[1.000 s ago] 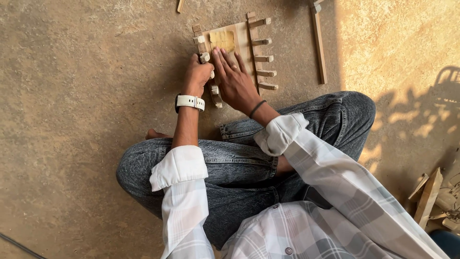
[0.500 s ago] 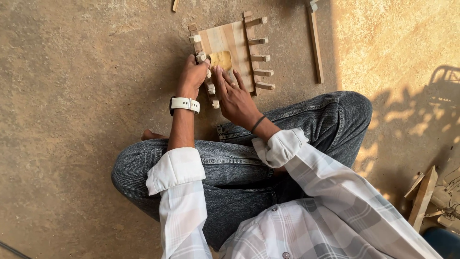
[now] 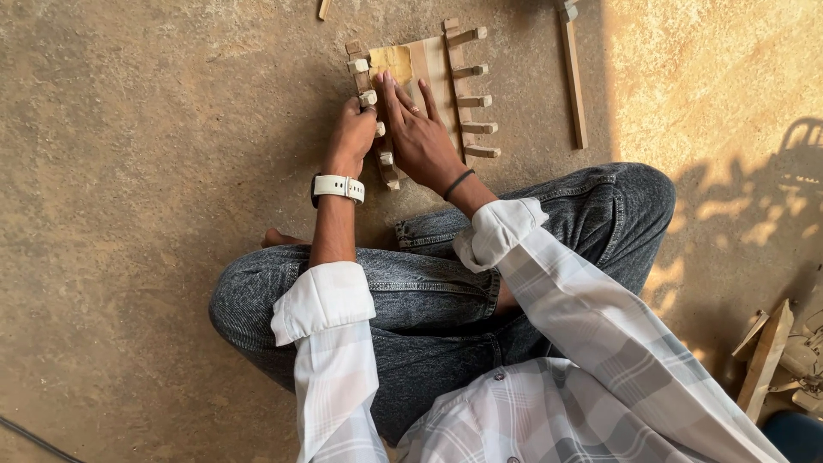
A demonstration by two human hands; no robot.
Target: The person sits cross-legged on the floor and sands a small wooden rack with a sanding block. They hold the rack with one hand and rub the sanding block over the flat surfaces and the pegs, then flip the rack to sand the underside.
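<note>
Wooden flat panel with pegged side rails (image 3: pixel 429 81) lying on concrete floor (image 3: pixel 154 171) | left hand (image 3: pixel 351 133) clenching around left rail's pegs | right hand (image 3: pixel 420 137) pressing flat, fingers spread | fitting step; firm, even pressure likely needed.

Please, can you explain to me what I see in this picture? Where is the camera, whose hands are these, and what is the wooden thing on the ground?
The camera sits on a person's head and looks down, so you see their own arms, checked shirt and jeans as they sit cross-legged on a bare earthen floor. In front of them lies a small wooden frame with short pegs sticking out of both sides. The left hand, with a white watch on its wrist, grips the frame's left edge. The right hand lies flat on the frame with fingers spread. A loose wooden stick lies to the right, and wood scraps lie at the lower right.
</note>
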